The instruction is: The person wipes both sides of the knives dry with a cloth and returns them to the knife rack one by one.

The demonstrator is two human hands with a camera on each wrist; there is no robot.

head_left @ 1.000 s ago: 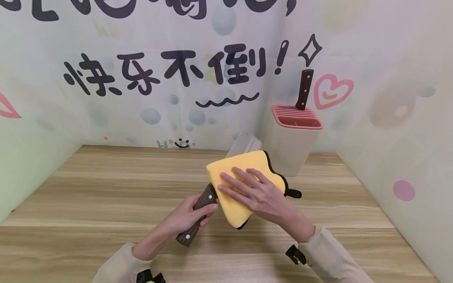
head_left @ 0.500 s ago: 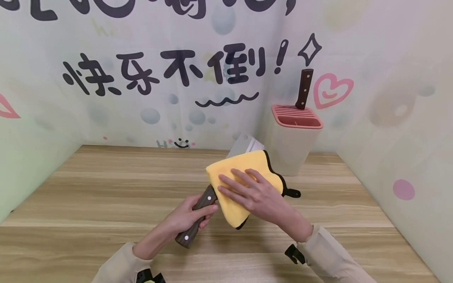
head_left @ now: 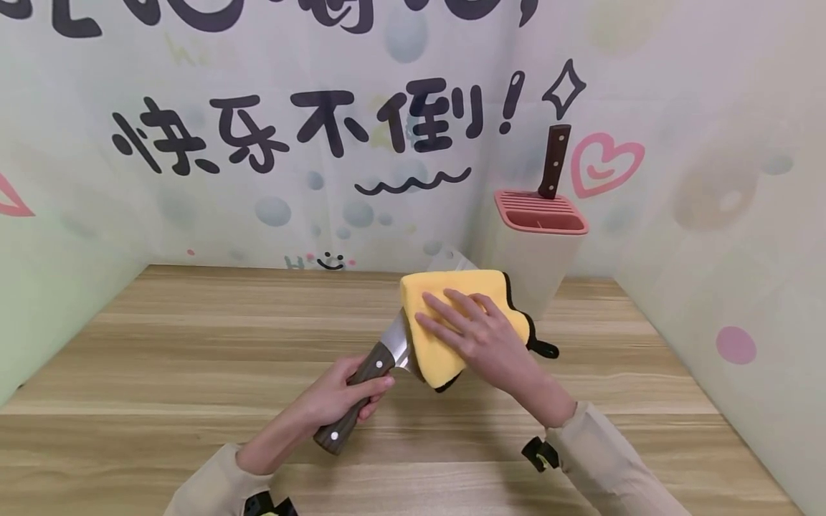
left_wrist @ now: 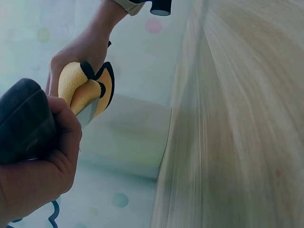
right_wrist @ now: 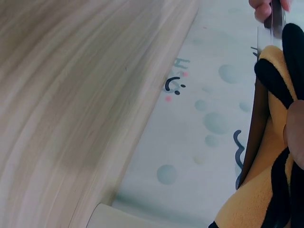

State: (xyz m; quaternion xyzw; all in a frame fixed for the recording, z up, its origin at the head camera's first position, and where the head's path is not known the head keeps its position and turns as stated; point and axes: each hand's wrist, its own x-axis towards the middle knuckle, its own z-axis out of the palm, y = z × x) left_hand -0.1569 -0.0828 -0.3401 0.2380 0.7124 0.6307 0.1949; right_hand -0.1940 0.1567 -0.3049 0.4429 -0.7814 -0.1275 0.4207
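My left hand (head_left: 338, 393) grips the dark riveted handle of a cleaver (head_left: 395, 340), held tilted above the table with its broad blade pointing away to the right. A yellow cloth (head_left: 440, 362) with black trim lies folded over the blade. Steel shows near the handle, and a far corner with a hole sticks out past the cloth. Fingers spread across its top, my right hand (head_left: 487, 345) holds the cloth against the blade. From the right wrist, the thumb (right_wrist: 295, 133) presses the cloth's other side, among black-edged folds. Most of the blade is hidden by the cloth.
A white knife block (head_left: 532, 265) with a pink slotted top stands at the back right, close behind the cloth. One brown-handled knife (head_left: 555, 161) is upright in it. The wooden table (head_left: 213, 344) meets printed walls at the back and sides.
The right hand and cloth have slid along the blade, away from the handle and to the right, baring steel near the handle. The left hand keeps its grip, shifting slightly left.
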